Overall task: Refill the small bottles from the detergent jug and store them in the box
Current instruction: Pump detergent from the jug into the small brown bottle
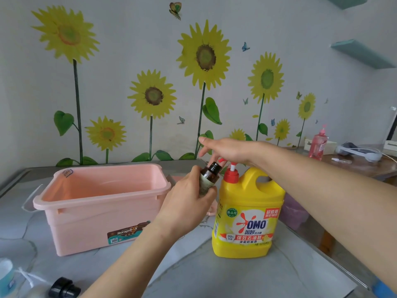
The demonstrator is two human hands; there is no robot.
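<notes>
On the grey marbled table (279, 274), from the head camera, I see the yellow detergent jug (247, 214) standing upright with its red pump (231, 172) on top; how full it is I cannot tell through the opaque plastic; my left hand (189, 203) is wrapped around a small brown bottle (210, 175), uncapped and tilted so its open mouth sits just beside the pump spout; whether anything is in it I cannot tell; my right hand (227, 151) rests over the pump head with fingers loosely spread, clasping nothing that I can make out; left of the jug stands the pink storage box (101, 220), lid off, nothing showing inside; a black cap (64, 288) lies at the near edge.
</notes>
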